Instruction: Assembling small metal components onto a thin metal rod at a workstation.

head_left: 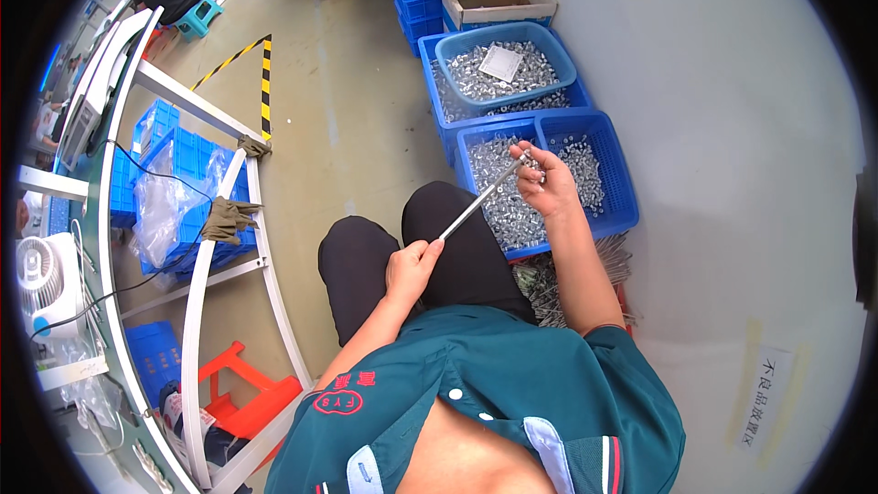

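With left hand [412, 271], gripped near end of metal rod [480, 199]; with right hand [549, 183], pinched far end above blue bin [626, 206] of fittings [512, 221].

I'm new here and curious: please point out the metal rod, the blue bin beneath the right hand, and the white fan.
Metal rod [480, 199], head view: middle of its shaft.
Blue bin [617, 169], head view: inner right wall.
White fan [41, 276], head view: round grille.

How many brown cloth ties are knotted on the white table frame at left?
2. The farther cloth tie is where white bars of the table frame meet; the nearer cloth tie is lower in the picture. Others may be hidden under the table.
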{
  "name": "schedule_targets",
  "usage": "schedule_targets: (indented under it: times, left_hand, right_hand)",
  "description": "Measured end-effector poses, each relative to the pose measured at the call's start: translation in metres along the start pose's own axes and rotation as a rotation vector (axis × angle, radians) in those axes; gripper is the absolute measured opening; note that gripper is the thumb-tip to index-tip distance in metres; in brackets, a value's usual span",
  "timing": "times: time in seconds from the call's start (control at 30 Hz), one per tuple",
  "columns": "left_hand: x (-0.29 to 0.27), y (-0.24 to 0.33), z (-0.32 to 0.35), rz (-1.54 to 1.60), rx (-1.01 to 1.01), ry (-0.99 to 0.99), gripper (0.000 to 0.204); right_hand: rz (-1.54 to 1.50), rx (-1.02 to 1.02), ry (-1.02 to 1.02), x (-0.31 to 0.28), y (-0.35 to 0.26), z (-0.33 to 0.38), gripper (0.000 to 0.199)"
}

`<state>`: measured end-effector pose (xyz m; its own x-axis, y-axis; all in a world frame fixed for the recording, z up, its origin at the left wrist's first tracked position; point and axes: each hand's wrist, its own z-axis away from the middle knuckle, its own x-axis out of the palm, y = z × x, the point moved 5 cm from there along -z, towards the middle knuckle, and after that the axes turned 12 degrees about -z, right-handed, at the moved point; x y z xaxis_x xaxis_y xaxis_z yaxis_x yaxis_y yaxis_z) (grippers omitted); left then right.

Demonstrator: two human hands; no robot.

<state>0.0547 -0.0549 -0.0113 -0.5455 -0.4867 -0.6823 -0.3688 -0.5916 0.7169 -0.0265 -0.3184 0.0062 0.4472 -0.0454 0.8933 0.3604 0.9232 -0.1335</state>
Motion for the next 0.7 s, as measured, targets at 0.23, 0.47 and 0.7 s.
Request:
schedule_targets:
  times: [0.23, 0.47, 0.7]
  left_hand:
    - [0.0, 0.001, 0.0, -0.007, 0.006, -0.005, 0.05]
    - [0.0, 0.0, 0.0, -0.014, 0.005, -0.001, 0.05]
    - [-0.002, 0.006, 0.001, -0.068, 0.028, 0.003, 0.052]
  right_hand:
    - [0.049, 0.049, 0.0, -0.008, -0.003, -0.004, 0.012]
    - [0.166, 0.076, -0.079, 0.005, -0.004, 0.003, 0.014]
    - [0.675, -0.027, -0.028, 0.022, -0.02, 0.008, 0.011]
